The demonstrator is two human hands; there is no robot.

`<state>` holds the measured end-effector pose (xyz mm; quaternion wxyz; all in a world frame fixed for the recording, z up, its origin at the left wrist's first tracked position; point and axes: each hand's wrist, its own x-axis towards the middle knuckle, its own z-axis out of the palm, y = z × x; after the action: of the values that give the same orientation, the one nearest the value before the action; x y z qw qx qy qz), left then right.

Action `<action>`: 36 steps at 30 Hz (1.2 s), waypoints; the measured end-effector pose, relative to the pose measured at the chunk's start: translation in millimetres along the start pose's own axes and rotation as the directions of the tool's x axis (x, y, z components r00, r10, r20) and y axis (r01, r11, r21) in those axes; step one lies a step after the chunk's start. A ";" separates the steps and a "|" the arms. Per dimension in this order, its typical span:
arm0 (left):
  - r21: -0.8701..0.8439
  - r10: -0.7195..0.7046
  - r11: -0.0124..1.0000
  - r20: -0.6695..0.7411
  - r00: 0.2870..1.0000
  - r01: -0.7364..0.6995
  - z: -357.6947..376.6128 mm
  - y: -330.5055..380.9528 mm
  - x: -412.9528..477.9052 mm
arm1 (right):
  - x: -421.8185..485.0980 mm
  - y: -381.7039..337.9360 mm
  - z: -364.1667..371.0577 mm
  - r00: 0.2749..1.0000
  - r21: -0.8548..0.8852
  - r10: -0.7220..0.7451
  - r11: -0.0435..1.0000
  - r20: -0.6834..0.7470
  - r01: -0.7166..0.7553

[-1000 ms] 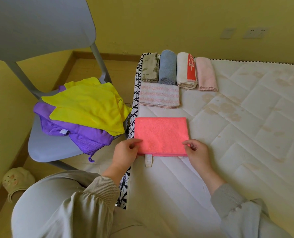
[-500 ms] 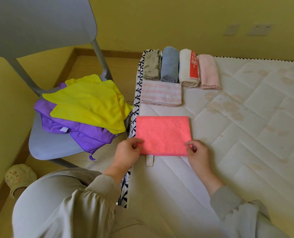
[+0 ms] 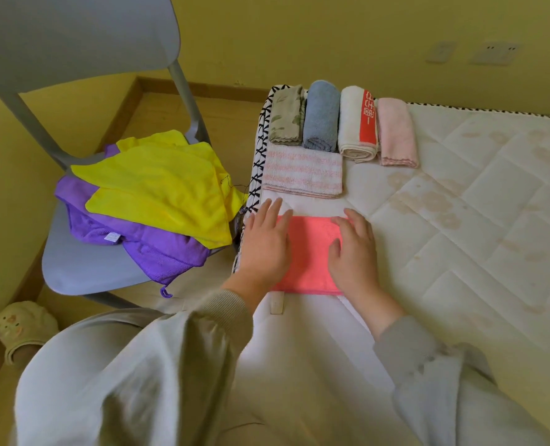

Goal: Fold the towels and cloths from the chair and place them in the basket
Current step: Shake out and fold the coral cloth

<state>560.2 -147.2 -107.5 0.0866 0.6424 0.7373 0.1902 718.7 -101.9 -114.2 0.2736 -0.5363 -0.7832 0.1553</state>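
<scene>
A folded coral-pink cloth point(image 3: 309, 252) lies on the white mattress point(image 3: 460, 236) near its left edge. My left hand point(image 3: 265, 244) rests flat on the cloth's left part, fingers straight and spread. My right hand point(image 3: 352, 249) presses flat on its right part. A yellow cloth point(image 3: 158, 188) lies unfolded on top of a purple cloth point(image 3: 151, 246) on the grey chair point(image 3: 74, 268) to the left. No basket is in view.
Folded and rolled towels sit at the mattress's far left: a striped pink-white one point(image 3: 302, 172), a floral one point(image 3: 286, 115), a blue one point(image 3: 320, 115), a white one with a red band point(image 3: 357, 123) and a pale pink one point(image 3: 396, 133). A slipper point(image 3: 22, 326) lies on the floor.
Both hands moved from the cloth's near corners up onto its top and now lie flat on it. The view has shifted slightly closer.
</scene>
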 end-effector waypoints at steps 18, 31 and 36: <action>0.193 -0.073 0.981 0.269 0.960 0.021 41.7 -37.5 -13.9 | 7.7 47.5 31.7 0.917 -0.463 0.240 0.883 0.318 -0.071; 0.031 -0.198 0.979 0.387 0.901 0.202 -13.8 -22.9 42.9 | 30.9 27.4 -6.1 0.701 -0.259 0.525 0.850 0.483 -0.458; -0.466 -0.273 0.660 0.581 0.766 0.589 -33.7 -23.6 24.9 | 68.5 5.0 -38.5 0.784 -0.157 0.360 0.932 0.506 -0.326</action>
<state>522.1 -130.9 -83.1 0.5114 0.4008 0.7221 0.2376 726.6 -38.6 -68.1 -0.0008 -0.6144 -0.7215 0.3193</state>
